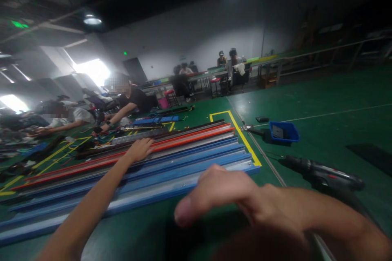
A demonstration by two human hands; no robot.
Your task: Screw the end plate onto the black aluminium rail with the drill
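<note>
My left hand (140, 149) lies with its fingers stretched over the long strips, near the orange strips (190, 138) and a grey one beside them. Blue channel strips (214, 159) with pale insides lie side by side nearer to me, under my left forearm. Close to the camera is my right hand (229, 191), blurred, above the near edge of the blue strips. One bent digit points down and left; the other fingers are hidden, so I cannot see whether it holds anything. A dark patch shows below it.
A black power drill (324, 173) lies on the green table at right. Beyond it stands a blue bin (284, 131) with a dark item inside. Yellow tape (245, 138) borders the strips' right ends. A co-worker's arm (121, 116) reaches in at left.
</note>
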